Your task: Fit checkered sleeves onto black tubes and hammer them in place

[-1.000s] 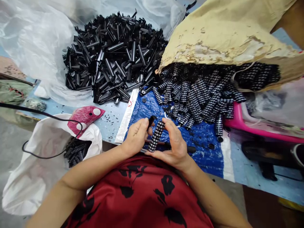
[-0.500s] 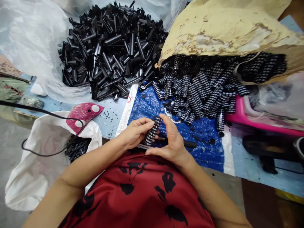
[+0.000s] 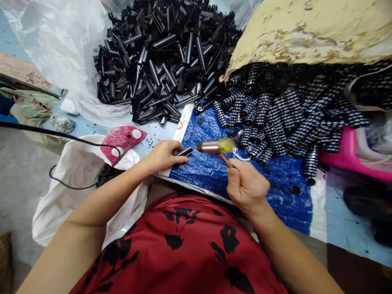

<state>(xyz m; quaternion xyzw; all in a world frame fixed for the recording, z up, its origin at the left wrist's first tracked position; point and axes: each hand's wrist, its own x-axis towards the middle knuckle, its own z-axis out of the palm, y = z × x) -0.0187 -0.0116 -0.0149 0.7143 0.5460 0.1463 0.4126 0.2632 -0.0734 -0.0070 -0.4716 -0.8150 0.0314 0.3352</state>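
Observation:
My left hand is closed on a short black tube lying low over the blue plastic sheet; the tube's shiny end sticks out past my fingers, and the rest is hidden. In my right hand, closed round the thin handle, is a mallet with a yellow tip on one end of its head. The mallet head is slightly blurred and hangs to the right of the tube, apart from it. Black-and-white checked rollers lie heaped behind my right hand.
A large pile of black plastic tubes stands at the back beside clear plastic wrapping. A yellow sack covers part of the rollers. At left are a pink packet, a black cable and a white sack. A pink basket stands right.
The checked roller held up between both hands no longer shows there. My left hand has lowered to the sheet with a black tube end showing; my right hand has taken up the mallet.

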